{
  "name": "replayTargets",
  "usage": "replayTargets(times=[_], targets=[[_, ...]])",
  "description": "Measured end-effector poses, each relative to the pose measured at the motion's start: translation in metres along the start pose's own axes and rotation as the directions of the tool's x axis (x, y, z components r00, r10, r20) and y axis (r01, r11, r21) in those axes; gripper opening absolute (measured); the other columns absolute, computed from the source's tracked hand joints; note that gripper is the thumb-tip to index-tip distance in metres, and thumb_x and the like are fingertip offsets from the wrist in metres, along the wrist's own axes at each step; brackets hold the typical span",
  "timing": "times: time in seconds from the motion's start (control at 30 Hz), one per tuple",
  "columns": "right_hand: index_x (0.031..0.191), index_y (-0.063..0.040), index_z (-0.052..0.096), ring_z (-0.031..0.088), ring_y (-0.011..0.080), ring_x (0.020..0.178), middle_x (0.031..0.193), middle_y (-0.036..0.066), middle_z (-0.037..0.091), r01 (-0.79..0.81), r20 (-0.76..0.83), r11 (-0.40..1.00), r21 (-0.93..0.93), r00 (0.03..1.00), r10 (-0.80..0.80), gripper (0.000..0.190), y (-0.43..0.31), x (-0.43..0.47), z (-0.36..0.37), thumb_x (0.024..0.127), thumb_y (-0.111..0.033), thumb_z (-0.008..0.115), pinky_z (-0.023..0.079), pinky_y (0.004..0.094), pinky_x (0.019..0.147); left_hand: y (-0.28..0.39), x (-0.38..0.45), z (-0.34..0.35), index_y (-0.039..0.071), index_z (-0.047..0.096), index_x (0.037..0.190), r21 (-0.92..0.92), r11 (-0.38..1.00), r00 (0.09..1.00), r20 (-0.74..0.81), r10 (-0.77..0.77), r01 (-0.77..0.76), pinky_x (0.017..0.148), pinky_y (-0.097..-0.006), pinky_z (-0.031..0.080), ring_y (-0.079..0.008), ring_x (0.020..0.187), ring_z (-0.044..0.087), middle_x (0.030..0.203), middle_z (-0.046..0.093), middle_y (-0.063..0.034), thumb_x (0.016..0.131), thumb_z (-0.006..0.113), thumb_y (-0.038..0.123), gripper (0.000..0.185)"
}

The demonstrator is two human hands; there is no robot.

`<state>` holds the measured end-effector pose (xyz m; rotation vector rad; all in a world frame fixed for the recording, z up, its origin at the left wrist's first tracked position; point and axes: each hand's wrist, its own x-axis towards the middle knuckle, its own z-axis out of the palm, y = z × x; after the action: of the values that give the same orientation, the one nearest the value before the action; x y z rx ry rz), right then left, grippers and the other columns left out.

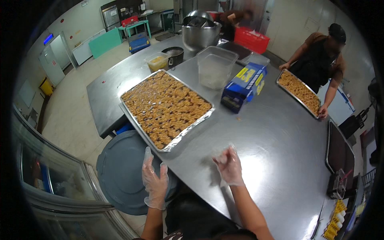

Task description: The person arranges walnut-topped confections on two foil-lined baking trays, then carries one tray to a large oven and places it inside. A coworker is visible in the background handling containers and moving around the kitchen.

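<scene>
My left hand (154, 180), in a clear plastic glove, is raised near the table's edge with its fingers apart and nothing in it. Just beyond its fingertips lies a foil-lined sheet pan (177, 143), full of a golden, crumb-topped bake (165, 108) with dark filling showing through. The pan's near left corner juts past the table edge. My right hand (229, 166), gloved the same way, hovers over the steel table (270, 141) with its fingers curled. Whether anything thin is between those fingers, I cannot tell.
A blue aluminum foil box (244, 87) and a clear plastic tub (216, 67) stand beyond the pan. A large steel mixing bowl (201, 36) is farther back. At right, a co-worker (321, 60) holds another filled pan (300, 93). A grey lidded bin (126, 174) stands at my left.
</scene>
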<state>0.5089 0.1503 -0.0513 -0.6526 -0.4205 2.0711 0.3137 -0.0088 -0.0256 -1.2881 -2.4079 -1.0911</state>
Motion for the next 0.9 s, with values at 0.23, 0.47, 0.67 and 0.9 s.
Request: replayTargets(times=[0.23,0.47,0.67,0.9], targets=[[0.067,-0.014,0.042,0.032,0.0093,0.044,0.05,-0.003,0.033,0.148,-0.042,0.937,0.315,0.989,-0.142,0.034,-0.087,-0.129,-0.075,0.097,-0.03,0.047,0.03,0.0252,0.046,0.139,-0.075,0.03,-0.001,0.042,0.126,-0.257,0.85,0.878,0.013,0.478,-0.459,0.084,-0.04,0.048,-0.0354,0.1,0.058,0.117,0.053,-0.0206,0.083,0.067,0.026,0.056],[0.05,-0.015,0.036,0.026,0.0106,0.034,0.04,-0.002,0.031,0.289,-0.254,0.896,0.338,0.944,-0.209,0.052,-0.13,-0.24,-0.139,0.098,-0.036,0.041,0.025,0.0266,0.036,0.281,-0.176,0.026,0.008,0.024,0.141,-0.771,0.59,0.703,0.282,0.653,-0.239,0.097,-0.0417,0.04,-0.0361,0.117,0.049,0.139,0.039,-0.0222,0.088,0.059,0.04,0.071],[0.051,-0.017,0.04,0.033,0.0122,0.035,0.043,-0.002,0.037,0.251,-0.045,0.897,0.363,0.967,-0.252,0.051,-0.134,-0.265,-0.205,0.097,-0.04,0.042,0.033,0.0291,0.039,0.303,-0.245,0.056,0.011,0.016,0.144,-0.81,0.536,0.667,0.264,0.696,-0.238,0.105,-0.0446,0.032,-0.0368,0.129,0.037,0.145,0.028,-0.0207,0.088,0.057,0.044,0.077],[0.057,-0.015,0.043,0.043,0.0135,0.047,0.051,0.001,0.045,0.165,-0.126,0.908,0.385,0.984,-0.125,0.047,-0.137,-0.276,-0.2,0.096,-0.04,0.041,0.039,0.0305,0.049,0.345,-0.259,0.053,0.005,0.025,0.141,-0.667,0.689,0.56,0.469,0.683,-0.283,0.106,-0.0494,0.029,-0.041,0.129,0.033,0.14,0.029,-0.0277,0.086,0.054,0.049,0.076]])
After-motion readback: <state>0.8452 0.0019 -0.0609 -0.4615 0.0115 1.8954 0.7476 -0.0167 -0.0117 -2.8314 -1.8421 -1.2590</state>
